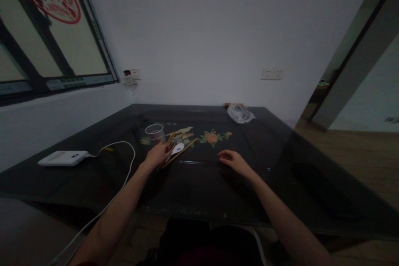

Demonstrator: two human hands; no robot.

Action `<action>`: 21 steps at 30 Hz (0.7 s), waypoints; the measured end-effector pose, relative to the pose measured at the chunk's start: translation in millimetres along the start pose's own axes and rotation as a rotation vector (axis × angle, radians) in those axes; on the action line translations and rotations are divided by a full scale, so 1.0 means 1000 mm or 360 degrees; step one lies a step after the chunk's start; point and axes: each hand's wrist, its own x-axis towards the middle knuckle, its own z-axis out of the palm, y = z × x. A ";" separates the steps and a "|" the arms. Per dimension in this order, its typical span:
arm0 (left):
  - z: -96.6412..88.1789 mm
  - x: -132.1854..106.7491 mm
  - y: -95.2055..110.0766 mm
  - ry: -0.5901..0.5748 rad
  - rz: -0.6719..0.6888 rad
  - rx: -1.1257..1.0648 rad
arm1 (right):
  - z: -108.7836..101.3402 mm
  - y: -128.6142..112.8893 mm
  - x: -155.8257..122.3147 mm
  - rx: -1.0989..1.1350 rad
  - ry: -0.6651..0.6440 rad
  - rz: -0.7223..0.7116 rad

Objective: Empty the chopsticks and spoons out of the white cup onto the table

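Note:
My left hand (pixel 158 153) is closed over a loose bundle of wooden chopsticks (pixel 181 153) on the dark table. A white spoon (pixel 178 148) with a blue mark lies among them, close to my fingertips. Just behind this hand stands a grey, metal-looking cup (pixel 155 131), upright, its lower part partly covered by my hand. To the right, my right hand (pixel 232 160) hovers at or just over the tabletop with fingers loosely bent and apart, holding nothing. Exactly which pieces are under my left fingers is hard to make out.
The black table (pixel 193 191) bears a printed flower and bird pattern. A white power bank (pixel 64 158) lies at left, its white cable (pixel 132 162) running toward the front edge. A crumpled clear plastic bag (pixel 240 114) sits by the wall. A dark flat object (pixel 324 191) lies at right.

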 end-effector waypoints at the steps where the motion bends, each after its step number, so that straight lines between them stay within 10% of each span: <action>1: 0.000 0.000 0.000 -0.0005 -0.0001 0.0009 | 0.000 0.001 0.000 0.0011 -0.0002 0.0004; 21: -0.005 -0.008 0.012 -0.0025 0.0004 0.0076 | 0.000 -0.004 -0.001 0.0025 -0.0011 0.0010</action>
